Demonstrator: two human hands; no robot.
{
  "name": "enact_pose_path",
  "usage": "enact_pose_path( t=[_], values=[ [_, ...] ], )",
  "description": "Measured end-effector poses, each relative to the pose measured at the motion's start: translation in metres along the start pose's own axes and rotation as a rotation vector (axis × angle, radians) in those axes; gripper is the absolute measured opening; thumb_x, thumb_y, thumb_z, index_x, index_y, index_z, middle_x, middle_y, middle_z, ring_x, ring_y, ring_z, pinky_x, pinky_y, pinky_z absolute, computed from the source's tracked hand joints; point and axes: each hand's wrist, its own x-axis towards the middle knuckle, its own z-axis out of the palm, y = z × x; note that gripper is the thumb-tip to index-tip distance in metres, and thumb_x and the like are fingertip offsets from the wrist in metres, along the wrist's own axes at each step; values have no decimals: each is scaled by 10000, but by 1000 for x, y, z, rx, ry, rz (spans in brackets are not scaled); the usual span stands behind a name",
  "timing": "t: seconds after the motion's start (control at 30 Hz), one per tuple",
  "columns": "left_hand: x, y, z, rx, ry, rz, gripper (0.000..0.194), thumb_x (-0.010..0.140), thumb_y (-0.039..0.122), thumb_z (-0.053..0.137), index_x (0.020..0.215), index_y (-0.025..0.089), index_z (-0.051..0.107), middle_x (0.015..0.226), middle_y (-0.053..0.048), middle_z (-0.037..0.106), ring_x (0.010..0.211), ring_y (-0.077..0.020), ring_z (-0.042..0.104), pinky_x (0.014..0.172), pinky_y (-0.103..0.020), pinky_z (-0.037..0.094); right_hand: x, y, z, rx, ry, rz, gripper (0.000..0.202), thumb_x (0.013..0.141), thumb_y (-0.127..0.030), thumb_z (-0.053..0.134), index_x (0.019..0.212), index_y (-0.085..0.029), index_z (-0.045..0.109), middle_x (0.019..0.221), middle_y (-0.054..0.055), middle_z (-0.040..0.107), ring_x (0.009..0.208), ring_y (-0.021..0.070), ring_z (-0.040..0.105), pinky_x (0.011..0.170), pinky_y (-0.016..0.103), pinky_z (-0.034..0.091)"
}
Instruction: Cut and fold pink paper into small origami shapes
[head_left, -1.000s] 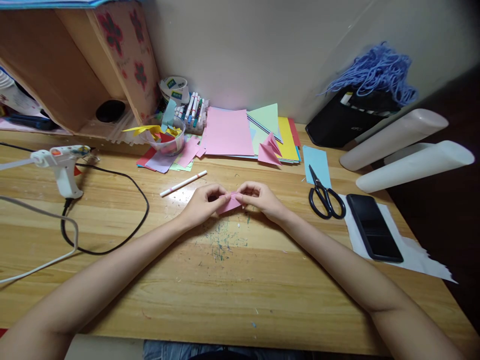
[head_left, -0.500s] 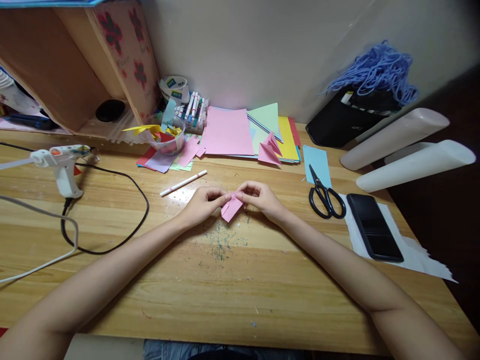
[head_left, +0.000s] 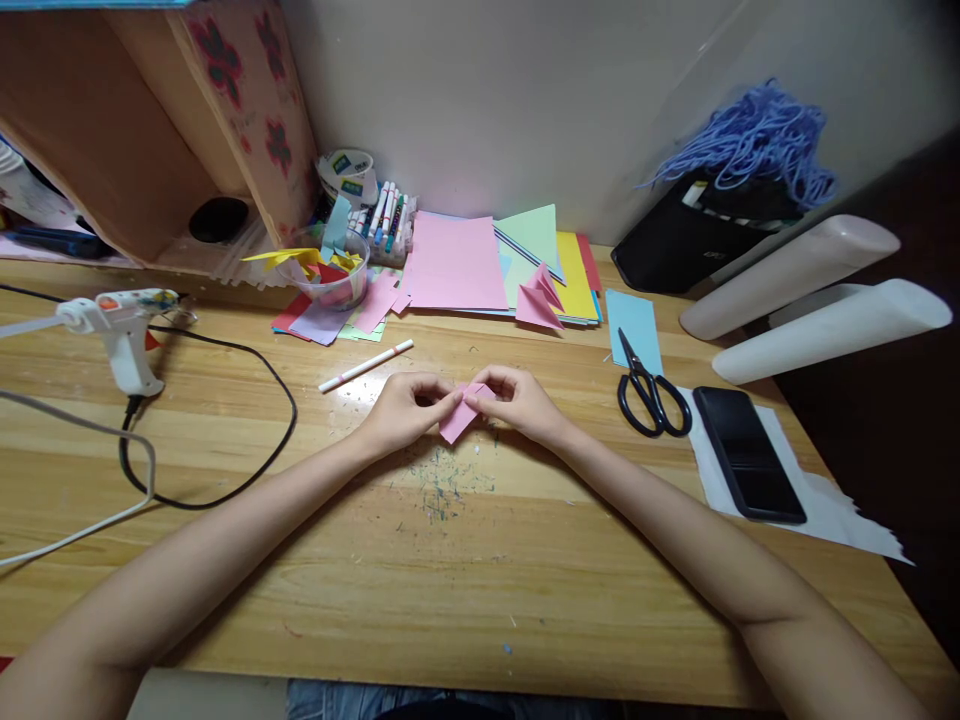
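Observation:
A small folded piece of pink paper (head_left: 458,420) is pinched between both hands above the middle of the wooden table (head_left: 420,600). My left hand (head_left: 409,408) closes on its left edge, thumb on top. My right hand (head_left: 520,402) grips the upper right part, its thumb also pressing on the paper. Fingers partly hide the paper's far side. Beyond my left hand lies a white marker (head_left: 366,366). Pink folded paper shapes (head_left: 538,300) rest farther back, near a stack of coloured sheets with a pink sheet (head_left: 459,262) on top.
Black-handled scissors (head_left: 651,395) lie partly on a blue paper (head_left: 634,325), beside a phone (head_left: 748,455). On the left are a glue gun (head_left: 124,335) and its looping black cable (head_left: 289,385). A clear tub (head_left: 349,290) of paper scraps and a box of markers (head_left: 390,220) stand behind.
The pink paper has been turned or refolded slightly and shows a flatter, longer strip near my right thumb. Both hands stay in nearly the same place.

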Motion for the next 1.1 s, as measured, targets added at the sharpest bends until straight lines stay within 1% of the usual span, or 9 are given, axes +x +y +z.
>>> enact_pose_path(
  t=[0.23, 0.5, 0.7, 0.87, 1.1],
  values=[
    [-1, -5, 1, 1, -7, 9, 259, 763, 346, 594, 698, 106, 665, 602, -30, 626, 502, -77, 499, 476, -187, 387, -1, 6, 4, -82, 36, -9, 227, 714, -349, 653, 750, -146, 557, 679, -10, 541, 583, 94, 499, 549, 227, 414],
    [-1, -3, 0, 17, -26, 55, 260, 788, 333, 569, 756, 106, 690, 689, -55, 671, 582, -99, 550, 540, -202, 410, -1, 2, 5, -118, 60, -27, 167, 704, -280, 639, 737, -147, 544, 676, -17, 540, 569, 84, 485, 535, 207, 387],
    [-1, -5, 1, 34, -6, 30, 242, 767, 321, 590, 712, 106, 687, 639, -43, 655, 555, -97, 540, 518, -197, 399, -1, 3, 4, -132, 52, -17, 159, 687, -273, 637, 732, -148, 551, 689, -11, 554, 588, 93, 501, 555, 214, 408],
    [-2, -6, 1, 30, -13, 30, 264, 773, 346, 581, 723, 111, 692, 671, -53, 667, 583, -110, 559, 536, -207, 415, -2, 2, 4, -185, 65, 1, 167, 691, -288, 632, 720, -144, 552, 636, -21, 535, 545, 88, 480, 507, 203, 379],
    [0, -5, 0, 59, 23, 22, 226, 751, 329, 599, 712, 116, 665, 695, -49, 659, 618, -120, 561, 567, -223, 426, -1, 2, 1, -190, 32, -3, 144, 694, -269, 621, 726, -133, 588, 663, -6, 564, 578, 94, 501, 545, 211, 394]
  ],
)
